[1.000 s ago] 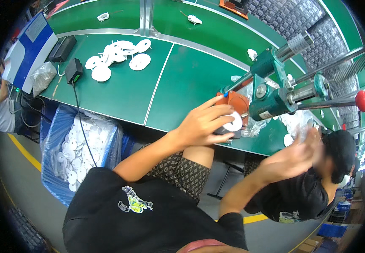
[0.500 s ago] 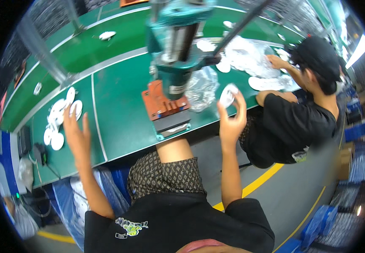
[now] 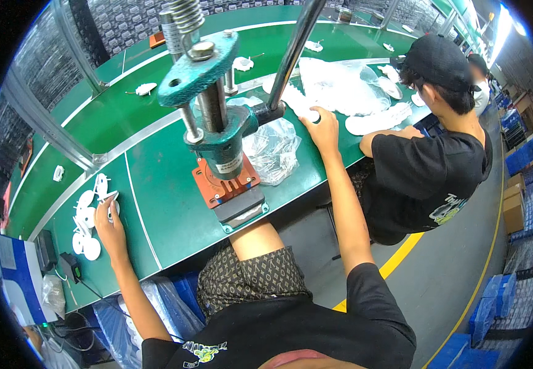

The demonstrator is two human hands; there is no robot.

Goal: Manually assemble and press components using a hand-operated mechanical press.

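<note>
On the left of the green bench, my left hand [image 3: 111,230] is closed on a white round plastic part [image 3: 112,198] at the edge of a loose cluster of similar white discs [image 3: 85,216]. My right hand [image 3: 324,131] reaches out past the press, its fingers curled on a white part [image 3: 310,115] at the near end of a row of overlapping white parts [image 3: 293,98]. Between my hands stands a teal hand press [image 3: 220,132] over an orange fixture [image 3: 208,184]. My fingers partly hide both held parts.
A clear bag of small pins [image 3: 272,150] lies right of the press. The press's long lever [image 3: 294,55] slants up rightward. A co-worker [image 3: 432,135] sits at the right beside more white parts and plastic bags [image 3: 340,86]. Beyond runs a green conveyor [image 3: 116,104] carrying scattered white parts.
My right hand has moved forward from the bench's near edge to the row of white parts. My left hand, spread before, has closed on a white part. The view has shifted.
</note>
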